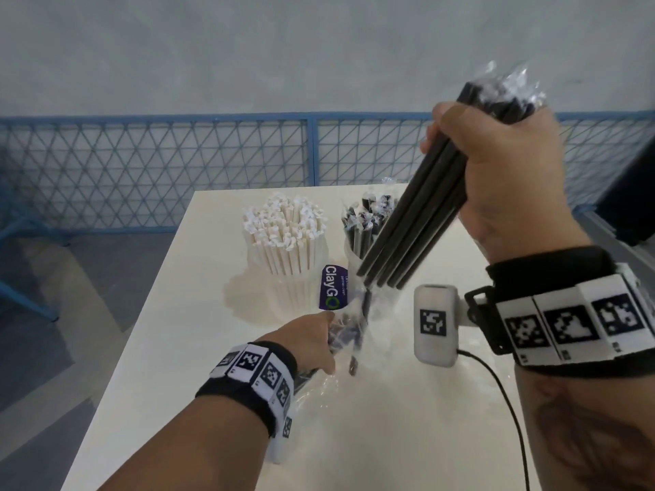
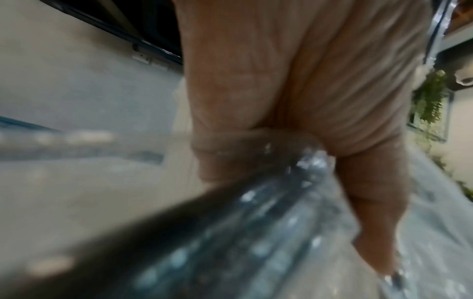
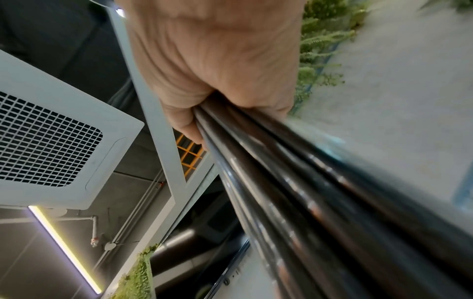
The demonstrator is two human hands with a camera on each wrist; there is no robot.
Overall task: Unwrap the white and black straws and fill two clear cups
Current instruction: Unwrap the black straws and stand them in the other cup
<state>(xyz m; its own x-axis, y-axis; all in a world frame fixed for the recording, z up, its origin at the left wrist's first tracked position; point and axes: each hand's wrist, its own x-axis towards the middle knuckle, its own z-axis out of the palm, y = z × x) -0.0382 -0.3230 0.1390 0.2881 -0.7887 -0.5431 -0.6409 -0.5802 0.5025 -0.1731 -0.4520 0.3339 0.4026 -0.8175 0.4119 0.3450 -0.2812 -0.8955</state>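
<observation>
My right hand (image 1: 492, 164) is raised above the table and grips a bundle of black straws (image 1: 414, 225), which slant down to the left; crinkled clear film shows at their top end. The same black straws (image 3: 320, 192) run from the right hand (image 3: 217, 66) in the right wrist view. Lower down, my left hand (image 1: 312, 338) grips a clear plastic wrapper (image 1: 349, 334) with a few black straws still inside. That wrapper (image 2: 256, 222) shows blurred under the left hand (image 2: 294, 101). A clear cup of white straws (image 1: 287, 242) and a clear cup of black straws (image 1: 365, 228) stand behind.
The cream table (image 1: 407, 419) runs forward from me. A purple ClayGO sign (image 1: 332, 288) stands between the cups. A cable (image 1: 496, 391) trails from the right wrist camera. A blue mesh fence (image 1: 177, 171) stands beyond the far table edge.
</observation>
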